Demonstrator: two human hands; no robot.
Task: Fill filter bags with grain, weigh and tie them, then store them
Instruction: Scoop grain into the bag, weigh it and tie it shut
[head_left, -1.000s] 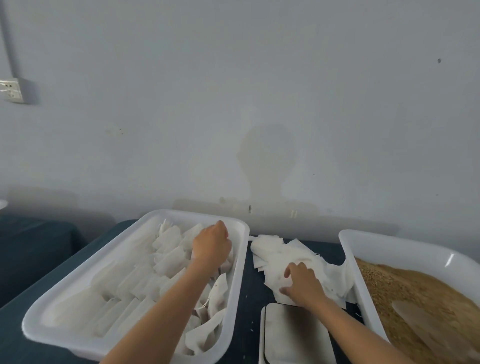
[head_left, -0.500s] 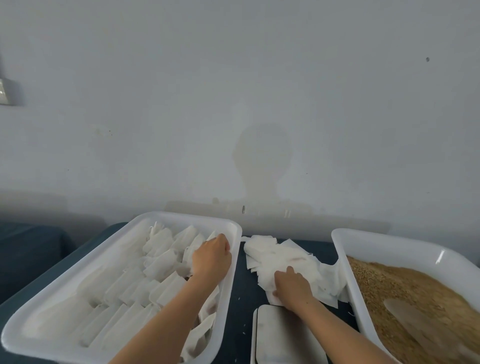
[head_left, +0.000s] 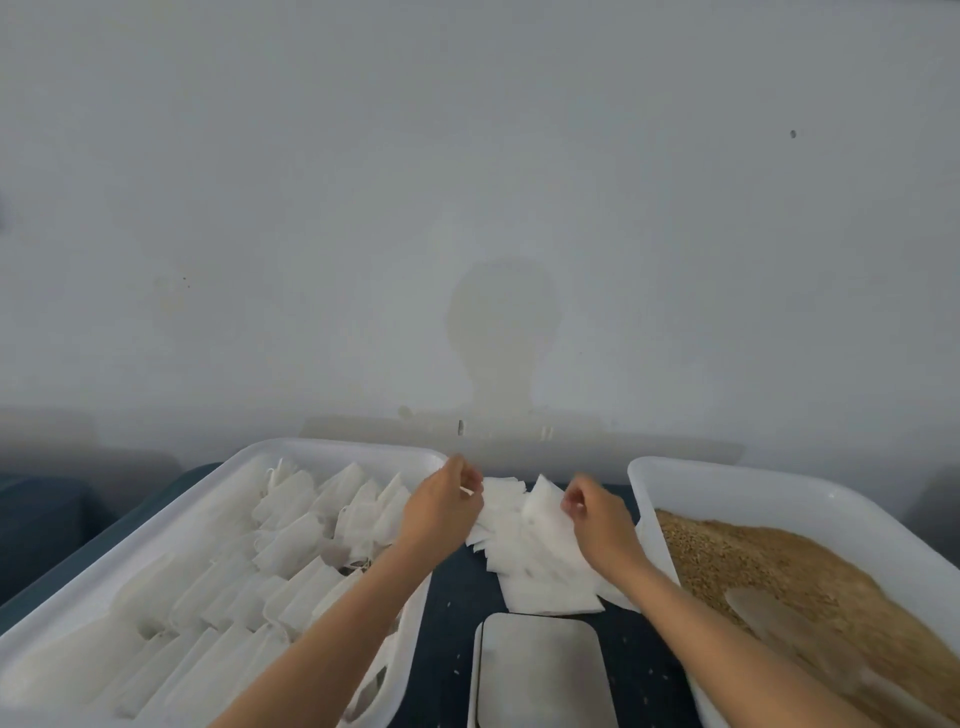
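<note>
A loose pile of flat white empty filter bags (head_left: 540, 571) lies on the dark table between two white trays. My right hand (head_left: 597, 519) pinches one empty filter bag (head_left: 543, 501) at its top edge and holds it lifted above the pile. My left hand (head_left: 441, 506) hovers at the left tray's right rim, fingers curled towards the same bag; its grip is hidden. The left tray (head_left: 332, 448) holds several filled, tied bags (head_left: 291, 540) in rows. Brown grain (head_left: 769, 566) fills the right tray (head_left: 727, 480), with a translucent scoop (head_left: 769, 613) lying in it.
A small white scale (head_left: 543, 673) sits on the dark table (head_left: 452, 613) in front of the bag pile, between my forearms. A few loose grains dot the cloth. A pale wall stands right behind the trays.
My left hand came out of the left tray and moved right to the bag pile. My right hand rose from the pile, lifting one empty bag.
</note>
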